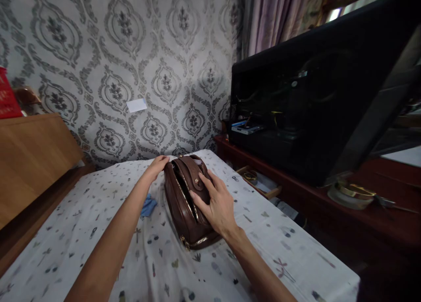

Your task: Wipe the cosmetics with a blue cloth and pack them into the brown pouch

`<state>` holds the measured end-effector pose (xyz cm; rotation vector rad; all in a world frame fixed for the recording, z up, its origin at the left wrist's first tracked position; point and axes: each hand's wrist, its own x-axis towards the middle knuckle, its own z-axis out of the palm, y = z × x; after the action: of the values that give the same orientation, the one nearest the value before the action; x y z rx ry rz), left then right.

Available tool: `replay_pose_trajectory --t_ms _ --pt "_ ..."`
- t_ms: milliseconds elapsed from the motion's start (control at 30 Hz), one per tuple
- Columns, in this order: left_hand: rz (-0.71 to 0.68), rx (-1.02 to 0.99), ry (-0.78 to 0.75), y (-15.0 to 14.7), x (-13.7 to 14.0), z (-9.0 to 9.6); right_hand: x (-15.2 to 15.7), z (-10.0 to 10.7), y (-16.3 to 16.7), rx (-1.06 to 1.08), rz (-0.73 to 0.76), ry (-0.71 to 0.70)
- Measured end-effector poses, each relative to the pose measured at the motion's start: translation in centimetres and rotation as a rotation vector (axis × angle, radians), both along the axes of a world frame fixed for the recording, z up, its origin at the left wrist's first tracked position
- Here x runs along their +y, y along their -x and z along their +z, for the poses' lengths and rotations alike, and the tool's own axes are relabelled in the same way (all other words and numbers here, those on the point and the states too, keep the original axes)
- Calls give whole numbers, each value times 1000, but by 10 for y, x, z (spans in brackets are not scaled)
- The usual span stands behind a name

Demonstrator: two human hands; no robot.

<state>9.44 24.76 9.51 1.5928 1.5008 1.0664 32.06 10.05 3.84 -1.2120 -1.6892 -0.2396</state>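
Note:
A dark brown leather handbag (178, 202) lies on a bed covered with a white printed sheet (256, 253). Gold-toothed zips run along it, and the long zip nearest its left side is undone, leaving a dark gap. A strap with a metal snap (196, 180) crosses the top. My left hand (158, 166) grips the far left corner, its fingertips partly hidden behind the bag. My right hand (215, 201) rests on top with fingers spread, the thumb by the open zip and the fingers near the strap. A crumpled blue cloth (148, 205) lies left of the bag, partly behind my left forearm.
To the right, a large black television (279, 104) stands on a dark red wooden desk. An open drawer (259, 181) sits below it. Rolls of tape (351, 192) and scissors (384, 201) lie on the desk. A wooden headboard (36, 161) rises at left, before a patterned wall.

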Motion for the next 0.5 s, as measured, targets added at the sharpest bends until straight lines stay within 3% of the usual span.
replay_pose_trajectory --t_ms 233,500 --pt "45 188 348 -4 26 12 1 -4 -2 -7 15 -11" --pt "81 230 317 -16 41 11 0 -1 -1 8 8 -15"
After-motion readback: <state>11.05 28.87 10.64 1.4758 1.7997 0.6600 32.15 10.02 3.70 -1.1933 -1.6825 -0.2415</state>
